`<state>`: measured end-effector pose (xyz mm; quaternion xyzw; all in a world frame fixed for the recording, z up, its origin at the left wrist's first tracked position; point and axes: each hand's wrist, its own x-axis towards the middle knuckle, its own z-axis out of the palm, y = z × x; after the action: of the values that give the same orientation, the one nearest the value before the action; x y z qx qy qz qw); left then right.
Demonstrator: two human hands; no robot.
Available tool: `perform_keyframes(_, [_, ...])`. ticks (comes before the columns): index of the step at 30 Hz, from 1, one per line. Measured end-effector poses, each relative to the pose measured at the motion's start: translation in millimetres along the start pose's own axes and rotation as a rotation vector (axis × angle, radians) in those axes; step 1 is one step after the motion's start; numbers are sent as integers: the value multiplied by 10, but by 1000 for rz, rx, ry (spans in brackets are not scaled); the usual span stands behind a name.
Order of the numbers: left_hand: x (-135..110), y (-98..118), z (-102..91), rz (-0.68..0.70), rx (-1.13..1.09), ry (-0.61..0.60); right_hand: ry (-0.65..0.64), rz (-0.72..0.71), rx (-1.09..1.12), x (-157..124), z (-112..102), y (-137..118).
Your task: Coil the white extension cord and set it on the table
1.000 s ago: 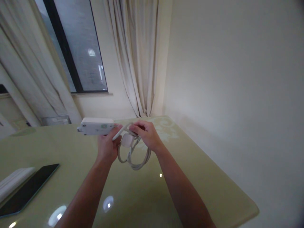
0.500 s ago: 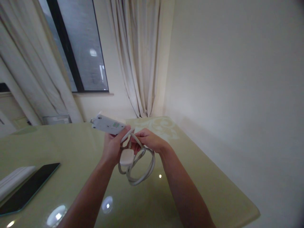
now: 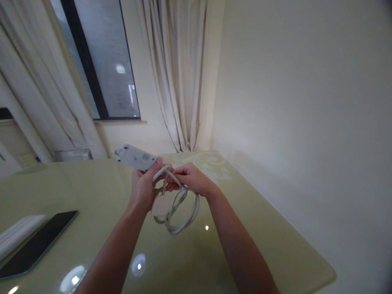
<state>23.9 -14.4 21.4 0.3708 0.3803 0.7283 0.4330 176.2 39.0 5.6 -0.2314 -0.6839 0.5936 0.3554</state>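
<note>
A white power strip (image 3: pixel 134 157) is in my left hand (image 3: pixel 145 185), tilted, with its underside and a small green label facing me. Its white cord (image 3: pixel 183 227) hangs below in loose loops. My right hand (image 3: pixel 191 179) pinches the cord close to my left fingers. The white plug (image 3: pixel 160 206) dangles beneath my left hand, beside the loops. Both hands are above the table, and some fingertips are hidden behind the cord.
The glossy pale green table (image 3: pixel 260 241) reaches to a bare wall (image 3: pixel 300 122) on the right. At the left lie a flat black panel (image 3: pixel 38 245) and a long white object (image 3: pixel 21 232). Behind are curtains (image 3: pixel 180 73) and a dark-framed window (image 3: pixel 107 61).
The power strip and my left hand have shifted slightly left. The plug has swung a little and turned. My right hand has barely moved and still holds the cord.
</note>
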Motion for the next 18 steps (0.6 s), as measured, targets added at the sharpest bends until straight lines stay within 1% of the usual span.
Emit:
perform_keyframes(3, [94, 23, -29, 11, -49, 109, 253, -228, -235, -72, 60, -125])
perform_keyframes(4, [128, 28, -42, -7, -56, 142, 303, -316, -320, -114, 98, -185])
perform_keyframes(5, [159, 32, -53, -36, -61, 168, 305, -402, -422, -161, 146, -245])
perform_keyframes(6, [185, 33, -63, -70, -64, 181, 260, -483, -554, -207, 201, -299])
perform_keyframes(8, [213, 27, -71, -129, -71, 173, 134, -609, -924, -277, 318, -367])
perform_keyframes(9, [216, 20, -69, -158, -75, 153, 105, -639, -1123, -294, 370, -374])
perform_keyframes(10, [214, 14, -65, -191, -80, 125, 106, -646, -1301, -297, 411, -365])
perform_keyframes(12, [203, 5, -58, -248, -101, 68, 165, -641, -1543, -271, 447, -308])
perform_keyframes(13, [199, 4, -62, -267, -114, 39, 197, -651, -1605, -251, 438, -271])
perform_keyframes(15, [205, 9, -94, -271, -129, -33, 211, -718, -1660, -220, 374, -200])
perform_keyframes(18, [263, -6, -207, -227, -71, -110, 179, -833, -1637, -225, 227, -124])
